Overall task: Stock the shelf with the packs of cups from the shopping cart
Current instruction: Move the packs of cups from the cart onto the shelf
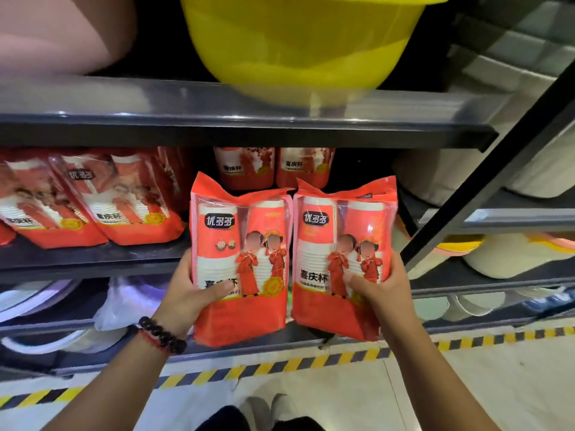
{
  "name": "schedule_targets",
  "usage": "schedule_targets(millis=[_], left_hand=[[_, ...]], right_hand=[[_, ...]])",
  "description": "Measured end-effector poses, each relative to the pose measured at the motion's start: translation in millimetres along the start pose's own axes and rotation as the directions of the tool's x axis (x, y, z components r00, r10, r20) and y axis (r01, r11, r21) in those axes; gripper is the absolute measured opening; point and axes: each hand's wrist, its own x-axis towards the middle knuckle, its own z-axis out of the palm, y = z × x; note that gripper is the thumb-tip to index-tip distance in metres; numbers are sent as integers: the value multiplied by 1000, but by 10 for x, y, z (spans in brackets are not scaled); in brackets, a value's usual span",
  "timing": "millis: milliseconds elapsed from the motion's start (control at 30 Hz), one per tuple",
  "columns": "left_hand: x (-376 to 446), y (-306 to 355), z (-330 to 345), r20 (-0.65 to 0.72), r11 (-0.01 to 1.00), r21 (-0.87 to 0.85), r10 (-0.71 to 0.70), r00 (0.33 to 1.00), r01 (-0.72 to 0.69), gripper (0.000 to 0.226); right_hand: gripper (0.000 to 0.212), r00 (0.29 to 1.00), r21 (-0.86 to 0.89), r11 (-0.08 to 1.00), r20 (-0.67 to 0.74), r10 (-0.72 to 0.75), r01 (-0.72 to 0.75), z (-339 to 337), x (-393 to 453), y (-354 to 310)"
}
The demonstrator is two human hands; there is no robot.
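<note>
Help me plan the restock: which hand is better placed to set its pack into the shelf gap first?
Probably the left hand. Its pack is held upright right in front of the open gap, beside the packs already on the shelf. The right hand holds its pack farther right, nearer the shelf post.

- The left hand [189, 293] grips a red pack of cups [241, 259] at its lower left edge, thumb across the front.
- The right hand [381, 286] grips a second red pack [340, 256] at its lower right, just beside the first at 3 o'clock.
- Both packs stand upright before the middle shelf [93, 256].
- More packs [93, 197] lie on that shelf at 9 o'clock; two others [273, 166] stand behind at 12 o'clock.
- A yellow basin [298, 42] sits on the shelf above.
- A bead bracelet [161, 334] circles the left wrist.
</note>
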Motion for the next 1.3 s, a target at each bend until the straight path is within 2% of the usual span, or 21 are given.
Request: schedule_targets(millis=[67,233,333,433,567,633,833,900,1000,1167,1300], left_hand=[[58,3,96,-14,1000,-6,27,1000,-27,79],[246,60,214,-59,995,-25,92,994,-94,89],[434,42,192,-91,992,-22,118,989,-120,80],[649,-30,141,-112,986,-29,162,980,-167,72],[959,-109,68,-99,971,-19,234,967,-237,91],[1128,-118,40,-100,966,-12,255,962,-257,94],[1668,-128,-18,-131,980,-47,186,974,-193,89],[1830,-93,-13,-147,978,-36,198,969,-206,98],[2038,-16,8,-78,954,26,300,951,-299,106],[2214,36,19,-10,948,54,314,949,-313,112],[2348,36,-72,17,946,127,299,954,-299,98]], right_hand=[[92,999,9,1000,40,-25,25,-64,161,-17],[90,992,41,998,119,-52,47,-93,492,-32],[91,986,78,995,148,-75,64,-32,696,-3],[82,980,120,986,146,-132,115,27,910,55],[71,964,185,963,141,-224,196,104,1205,187],[67,960,211,952,122,-251,222,132,1344,240],[60,950,226,930,54,-308,289,238,1686,373],[57,946,228,928,66,-317,295,291,1780,442],[58,944,236,926,80,-320,294,360,1876,551],[51,935,291,908,95,-341,302,425,1950,661],[52,930,301,903,107,-351,306,387,2003,695]])
